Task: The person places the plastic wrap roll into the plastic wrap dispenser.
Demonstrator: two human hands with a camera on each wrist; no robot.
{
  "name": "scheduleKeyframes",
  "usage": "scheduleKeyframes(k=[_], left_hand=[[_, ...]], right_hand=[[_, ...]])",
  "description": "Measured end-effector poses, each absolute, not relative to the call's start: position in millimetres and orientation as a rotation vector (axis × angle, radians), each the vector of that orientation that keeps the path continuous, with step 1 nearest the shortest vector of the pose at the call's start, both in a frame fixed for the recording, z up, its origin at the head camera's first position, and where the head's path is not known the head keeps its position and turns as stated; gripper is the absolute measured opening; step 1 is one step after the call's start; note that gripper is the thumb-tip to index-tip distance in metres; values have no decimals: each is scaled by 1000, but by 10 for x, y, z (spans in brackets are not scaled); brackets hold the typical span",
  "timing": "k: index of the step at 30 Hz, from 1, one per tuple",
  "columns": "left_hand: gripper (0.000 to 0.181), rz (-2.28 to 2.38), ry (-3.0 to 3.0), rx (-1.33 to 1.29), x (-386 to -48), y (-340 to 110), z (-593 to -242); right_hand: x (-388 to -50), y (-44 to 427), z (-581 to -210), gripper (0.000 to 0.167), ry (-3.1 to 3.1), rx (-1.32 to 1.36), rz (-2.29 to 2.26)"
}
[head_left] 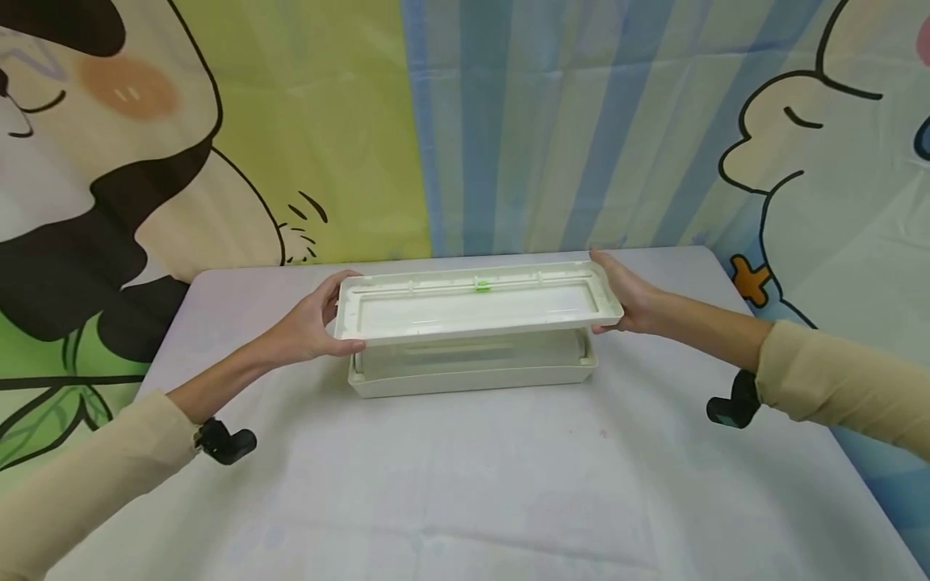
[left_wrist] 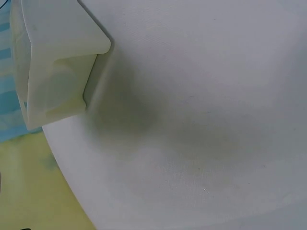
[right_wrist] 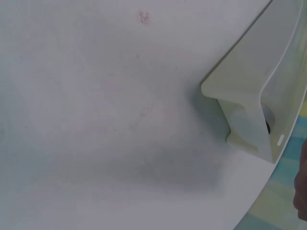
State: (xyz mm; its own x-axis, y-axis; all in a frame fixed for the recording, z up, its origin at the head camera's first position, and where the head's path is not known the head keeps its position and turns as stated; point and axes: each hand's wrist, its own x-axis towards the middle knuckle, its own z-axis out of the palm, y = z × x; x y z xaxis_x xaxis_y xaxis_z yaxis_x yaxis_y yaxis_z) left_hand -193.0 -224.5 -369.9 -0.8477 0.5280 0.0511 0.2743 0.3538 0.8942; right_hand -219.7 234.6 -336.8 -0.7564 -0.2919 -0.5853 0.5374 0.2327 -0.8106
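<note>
A long white plastic lid (head_left: 472, 303) hangs tilted above a long white plastic box (head_left: 472, 379), its underside with raised ribs and a small green clip (head_left: 483, 286) towards me. My left hand (head_left: 308, 323) grips the lid's left end, thumb along the near corner. At the opposite end my right hand (head_left: 632, 294) holds the lid's right edge. The lid hides the box's far side. In the left wrist view one end of the box (left_wrist: 62, 38) shows; the right wrist view has its other end (right_wrist: 244, 72), with part of my right hand (right_wrist: 301, 184) at the border.
A white cloth covers the table (head_left: 465, 476), whose back edge runs just behind the box. Behind it hangs a printed curtain (head_left: 327, 121) with cartoon figures and stripes. A small dark camera (head_left: 227, 442) is on the left wrist, another (head_left: 734, 401) on the right.
</note>
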Motion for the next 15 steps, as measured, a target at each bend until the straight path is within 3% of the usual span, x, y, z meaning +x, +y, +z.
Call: scheduleKeyframes(k=[4,10,15], left_hand=[[94,1505,2367,717,-1919,-2240,-3707],[96,1515,2282,666,-1892,-2231,-3668],[70,1476,2114,408,-1879,-2160,-3531]], right_hand=[[-2172,2301,-3384,64,1896,235,-1601],[-2179,2308,-3415,64,1978,249,-1580],[-2162,2336,-3422,63,2002,261,-1588]])
